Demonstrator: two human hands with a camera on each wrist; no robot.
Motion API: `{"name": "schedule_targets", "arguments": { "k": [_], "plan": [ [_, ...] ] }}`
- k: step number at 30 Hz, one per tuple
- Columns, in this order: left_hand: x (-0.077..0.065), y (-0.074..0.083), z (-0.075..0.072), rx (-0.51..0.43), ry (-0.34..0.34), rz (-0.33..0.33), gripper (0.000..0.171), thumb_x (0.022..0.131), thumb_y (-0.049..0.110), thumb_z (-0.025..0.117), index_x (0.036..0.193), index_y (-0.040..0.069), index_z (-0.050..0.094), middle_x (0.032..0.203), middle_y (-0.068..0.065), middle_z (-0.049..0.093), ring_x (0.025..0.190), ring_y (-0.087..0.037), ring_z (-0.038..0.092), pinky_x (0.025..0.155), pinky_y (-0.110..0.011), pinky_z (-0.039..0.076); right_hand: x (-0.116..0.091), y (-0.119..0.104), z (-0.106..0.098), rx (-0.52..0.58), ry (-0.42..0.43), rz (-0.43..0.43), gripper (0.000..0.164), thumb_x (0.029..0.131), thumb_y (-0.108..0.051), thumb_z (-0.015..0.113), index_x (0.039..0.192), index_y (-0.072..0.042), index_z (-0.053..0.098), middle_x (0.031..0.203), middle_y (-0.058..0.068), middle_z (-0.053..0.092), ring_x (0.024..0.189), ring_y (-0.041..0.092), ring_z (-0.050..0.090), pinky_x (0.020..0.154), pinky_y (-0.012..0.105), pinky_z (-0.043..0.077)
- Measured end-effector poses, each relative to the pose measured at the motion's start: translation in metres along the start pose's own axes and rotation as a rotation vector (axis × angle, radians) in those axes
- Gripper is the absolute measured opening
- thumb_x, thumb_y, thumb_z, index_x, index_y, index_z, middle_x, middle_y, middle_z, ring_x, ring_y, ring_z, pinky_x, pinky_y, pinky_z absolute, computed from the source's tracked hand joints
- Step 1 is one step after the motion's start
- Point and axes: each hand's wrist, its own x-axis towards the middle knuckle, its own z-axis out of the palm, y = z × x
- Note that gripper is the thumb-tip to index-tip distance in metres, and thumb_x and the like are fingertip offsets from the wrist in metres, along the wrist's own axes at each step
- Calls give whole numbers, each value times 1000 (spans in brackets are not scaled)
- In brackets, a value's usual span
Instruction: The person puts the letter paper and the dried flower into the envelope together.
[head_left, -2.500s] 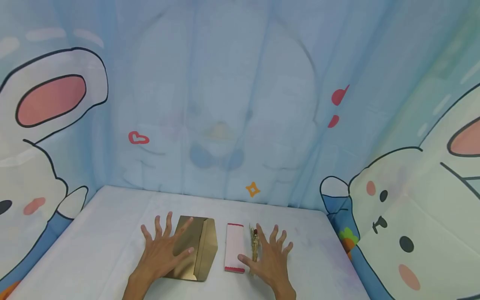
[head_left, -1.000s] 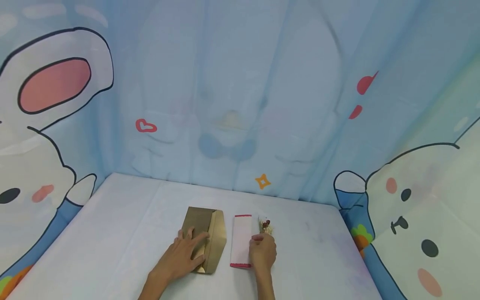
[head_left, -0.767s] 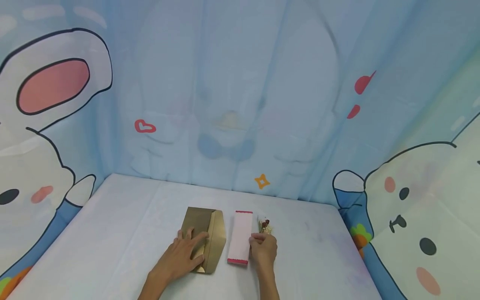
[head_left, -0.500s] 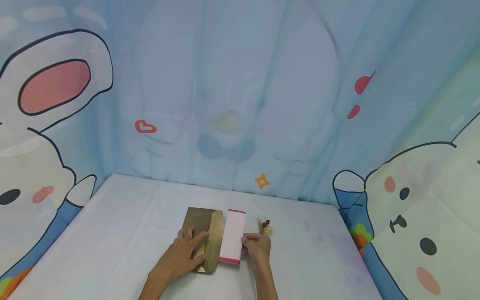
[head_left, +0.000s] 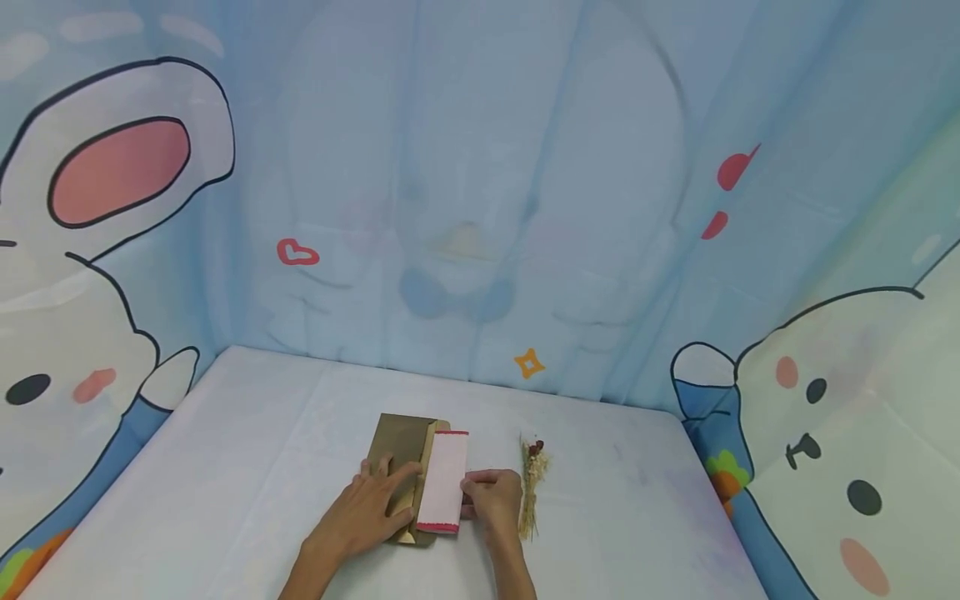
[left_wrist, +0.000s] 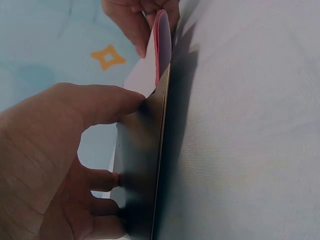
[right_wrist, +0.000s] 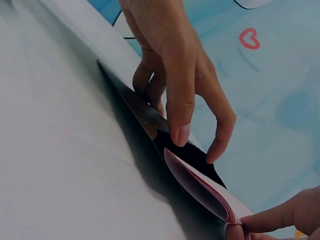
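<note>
You're facing a bench [head_left: 637, 492] wearing a white, finely woven covering, faint creases running along its left part, pale purple smudges showing on the right. Gold envelope [head_left: 401, 437] lying on the near half, throwing a dark shadow onto the cloth. Dried flower bundle [head_left: 529, 490] lying apart, to your right, dark red heads pointing away, straw-coloured stems pointing toward you.

White surface [head_left: 262, 442]; light-blue draped backdrop [head_left: 480, 125] behind, printed white cartoon animals [head_left: 832, 400] left and right, red heart [head_left: 282, 251], orange star [head_left: 521, 363].
</note>
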Motion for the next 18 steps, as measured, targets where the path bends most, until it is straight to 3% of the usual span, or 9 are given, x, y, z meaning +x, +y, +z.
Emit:
{"name": "schedule_targets", "arguments": {
  "k": [9,18],
  "plan": [
    [1,-1,0,-1,0,5,59,101,37,75,156,27,54,164,-37,45,144,-78,38,117,-80,41,1,3,8,-73,41,-54,0,88,7,75,88,7,75,72,12,74,58,14,68,48,27,60],
    [0,-1,-2,-18,-5,-8,59,101,38,76,155,27,55,163,-41,45,145,-78,37,118,-80,39,-3,-3,19,-193,115,-146,8,83,7,77,77,2,77,61,9,71,45,13,64,43,25,55]
  ]
}}
